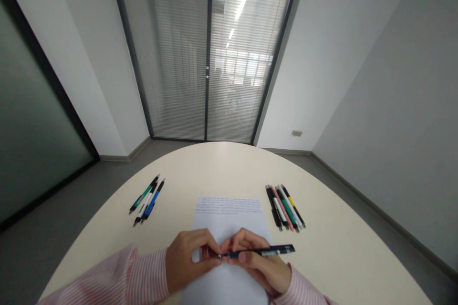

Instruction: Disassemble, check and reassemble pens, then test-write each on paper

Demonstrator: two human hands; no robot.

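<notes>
My right hand (263, 264) is closed around a black pen (275, 250), which lies nearly level with its wide end pointing right. The fingers and thumb of my left hand (191, 255) are pinched together at the pen's narrow left end, where a small metallic bit shows between them. Whether that bit is joined to the barrel, I cannot tell. Both hands are over a white sheet of paper (229, 221), partly covering it. Several lines of handwriting run across the top of the sheet.
On the round cream table (222, 167), a few pens (153, 198) lie at the left in a loose group. At the right, several pens (286, 207) of different colours lie side by side. Beyond the table's far edge is a glass partition with blinds (179, 57).
</notes>
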